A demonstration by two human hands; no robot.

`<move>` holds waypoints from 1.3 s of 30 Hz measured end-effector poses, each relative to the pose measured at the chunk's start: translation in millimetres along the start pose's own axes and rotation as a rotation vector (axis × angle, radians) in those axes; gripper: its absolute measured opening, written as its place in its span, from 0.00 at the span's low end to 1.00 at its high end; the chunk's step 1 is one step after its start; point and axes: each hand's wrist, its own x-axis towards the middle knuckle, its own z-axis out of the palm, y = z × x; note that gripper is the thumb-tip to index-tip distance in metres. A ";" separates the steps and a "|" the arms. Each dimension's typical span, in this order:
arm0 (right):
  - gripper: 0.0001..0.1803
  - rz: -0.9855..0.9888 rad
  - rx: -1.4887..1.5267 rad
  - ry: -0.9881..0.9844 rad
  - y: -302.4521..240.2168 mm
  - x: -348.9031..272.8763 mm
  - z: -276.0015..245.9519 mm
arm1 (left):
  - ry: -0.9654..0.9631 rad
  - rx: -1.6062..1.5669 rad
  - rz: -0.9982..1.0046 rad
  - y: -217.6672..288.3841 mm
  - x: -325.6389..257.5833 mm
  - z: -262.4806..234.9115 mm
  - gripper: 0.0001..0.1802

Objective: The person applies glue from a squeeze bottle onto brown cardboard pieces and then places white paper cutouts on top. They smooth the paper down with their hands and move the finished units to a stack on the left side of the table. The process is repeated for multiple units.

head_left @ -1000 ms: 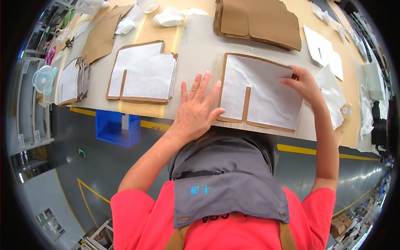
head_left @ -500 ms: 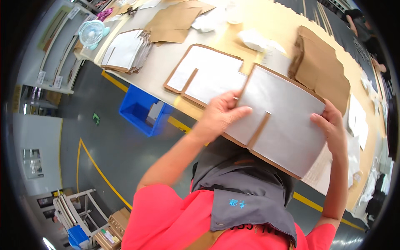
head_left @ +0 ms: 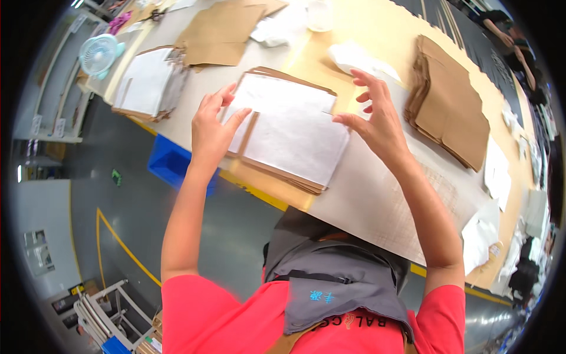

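Probably at the lining-up step of stacking, judging by two hands set on either side of a stack of white-faced brown panels (head_left: 295,144). Find this stack flat near the front edge of the worktable (head_left: 377,177), cut by a brown slot (head_left: 250,133) running in from the near side, and stepped in at the far right corner. Notice several brown rims showing along the far and near edges, not quite flush with one another.

On the left side, by the slot, see the left hand (head_left: 212,127) with thumb and fingers parted and curved, gripping nothing. Close to the stepped corner, see the right hand (head_left: 377,118) with fingers spread and thumb reaching toward the panel edge, likewise without a grip. Impossible to tell, through the blur, whether either thumb touches the top panel.

Farther left, see a second panel stack (head_left: 144,82), fanned at one side, with a loose brown sheet (head_left: 221,35) beyond. To the right, well apart, see a thick pile of brown sheets (head_left: 451,106); between, behind the right hand, some crumpled white material (head_left: 354,58).

As a judgement, calls next for light pressure from both sides to square the edges, keeping the slots matched, without buckling the top panel.
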 end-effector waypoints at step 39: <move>0.17 0.001 -0.490 0.068 105.5 -60.6 -119.9 | -1.489 -2.351 0.094 289.0 -116.7 40.5 0.27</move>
